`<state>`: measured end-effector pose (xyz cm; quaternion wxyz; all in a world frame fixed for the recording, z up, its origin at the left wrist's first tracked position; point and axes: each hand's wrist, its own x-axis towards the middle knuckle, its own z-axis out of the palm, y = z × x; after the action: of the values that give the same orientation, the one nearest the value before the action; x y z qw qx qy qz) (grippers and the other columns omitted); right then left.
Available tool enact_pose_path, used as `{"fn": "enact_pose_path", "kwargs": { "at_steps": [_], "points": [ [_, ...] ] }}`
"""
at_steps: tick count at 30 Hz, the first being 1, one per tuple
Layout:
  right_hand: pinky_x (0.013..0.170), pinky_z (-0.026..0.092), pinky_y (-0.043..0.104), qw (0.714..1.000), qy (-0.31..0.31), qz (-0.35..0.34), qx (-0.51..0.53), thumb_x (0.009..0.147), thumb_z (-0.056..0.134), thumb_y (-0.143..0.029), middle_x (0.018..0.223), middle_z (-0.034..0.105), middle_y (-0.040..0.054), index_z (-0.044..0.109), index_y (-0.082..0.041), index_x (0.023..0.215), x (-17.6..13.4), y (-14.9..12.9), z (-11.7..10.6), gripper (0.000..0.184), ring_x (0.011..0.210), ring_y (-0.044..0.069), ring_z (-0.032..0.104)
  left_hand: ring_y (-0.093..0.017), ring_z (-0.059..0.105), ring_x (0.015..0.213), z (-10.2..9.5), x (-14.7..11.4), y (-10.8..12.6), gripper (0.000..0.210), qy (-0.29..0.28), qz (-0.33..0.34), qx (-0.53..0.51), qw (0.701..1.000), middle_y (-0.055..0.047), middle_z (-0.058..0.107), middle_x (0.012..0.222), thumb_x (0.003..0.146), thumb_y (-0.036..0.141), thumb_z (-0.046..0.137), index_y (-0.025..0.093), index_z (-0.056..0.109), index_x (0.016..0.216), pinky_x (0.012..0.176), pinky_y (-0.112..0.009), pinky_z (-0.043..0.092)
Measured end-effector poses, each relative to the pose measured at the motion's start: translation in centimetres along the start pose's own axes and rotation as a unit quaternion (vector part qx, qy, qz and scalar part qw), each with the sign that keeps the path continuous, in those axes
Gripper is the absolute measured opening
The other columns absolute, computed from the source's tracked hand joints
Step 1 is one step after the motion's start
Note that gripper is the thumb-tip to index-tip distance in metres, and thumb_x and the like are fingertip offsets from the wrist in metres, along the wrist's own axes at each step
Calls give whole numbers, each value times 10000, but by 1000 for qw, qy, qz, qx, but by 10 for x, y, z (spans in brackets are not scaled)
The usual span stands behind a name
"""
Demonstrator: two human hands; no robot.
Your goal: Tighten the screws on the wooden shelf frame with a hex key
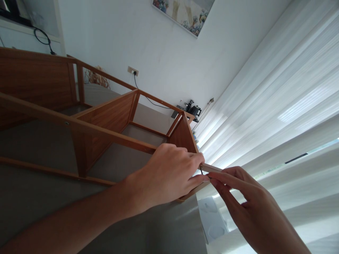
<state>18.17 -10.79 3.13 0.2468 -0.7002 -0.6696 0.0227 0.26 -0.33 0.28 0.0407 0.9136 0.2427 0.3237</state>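
A brown wooden shelf unit (pixel 116 135) with slatless panels and long rails lies on its side across the view. My left hand (pixel 172 173) is closed over the near right corner of its frame, covering part of the rail. The left thumb and forefinger lie close beside a thin dark hex key (pixel 201 170). Its upper end meets the pale edge of the end board (pixel 212 167). From the right, my right hand (pixel 246 197) pinches the key's other end between thumb and fingertips. Those fingertips hide much of the key, and the left fingers hide the joint.
White curtains (pixel 291 116) hang along the right. Behind the unit are a wall socket (pixel 133 71) with a plugged-in black cable, a picture (pixel 185 14), and dark appliances (pixel 194 110). A white box-like object (pixel 212 217) stands below the right hand.
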Motion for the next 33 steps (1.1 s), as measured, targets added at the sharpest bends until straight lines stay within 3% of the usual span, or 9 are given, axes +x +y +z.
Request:
{"fn": "enact_pose_path", "kwargs": {
  "at_steps": [7, 13, 20, 24, 28, 33],
  "points": [
    [399, 453, 158, 1000, 0, 15, -22, 940, 509, -437, 972, 614, 60, 725, -292, 1100, 0, -3, 1, 305, 758, 144, 609, -190, 664, 740, 4, 0, -2, 335, 8, 3, 9, 1000, 12, 693, 774, 992, 477, 421, 223, 632, 1045, 616, -319, 365],
    [445, 480, 185, 998, 14, 41, -50, 916, 546, -447, 1045, 661, 36, 672, -284, 1018, 1, -1, -1, 230, 802, 162, 658, -174, 652, 713, 3, 0, -1, 295, 12, 8, 0, 1000, 26, 696, 787, 967, 475, 493, 217, 629, 1015, 600, -321, 353],
    [442, 467, 182, 998, 8, 25, -59, 900, 569, -457, 1016, 695, 21, 693, -282, 921, 2, 7, -2, 215, 837, 163, 676, -171, 641, 687, 4, 0, -1, 290, 19, 9, 3, 1000, 31, 680, 745, 958, 473, 512, 215, 632, 1011, 586, -321, 347],
    [453, 485, 181, 997, -39, 18, -58, 865, 617, -463, 906, 749, -6, 737, -299, 903, 8, 15, -1, 206, 803, 172, 704, -179, 646, 691, 5, 0, -1, 272, 26, 8, 11, 1000, 39, 687, 761, 950, 461, 523, 223, 634, 1019, 592, -328, 355],
    [640, 551, 218, 994, -103, 30, -28, 873, 606, -427, 867, 769, -28, 768, -320, 916, 16, 14, 3, 199, 809, 186, 724, -183, 666, 747, 6, 0, -1, 260, 24, 6, 10, 1000, 39, 707, 815, 941, 450, 544, 224, 629, 1039, 619, -329, 377],
    [806, 539, 265, 987, -154, 19, 25, 892, 571, -360, 915, 764, -32, 779, -347, 965, 22, 9, 7, 221, 921, 205, 711, -196, 676, 786, 2, -1, -1, 273, 3, 4, 8, 1000, 16, 711, 826, 945, 457, 529, 215, 622, 1032, 648, -325, 389]
  ]
}}
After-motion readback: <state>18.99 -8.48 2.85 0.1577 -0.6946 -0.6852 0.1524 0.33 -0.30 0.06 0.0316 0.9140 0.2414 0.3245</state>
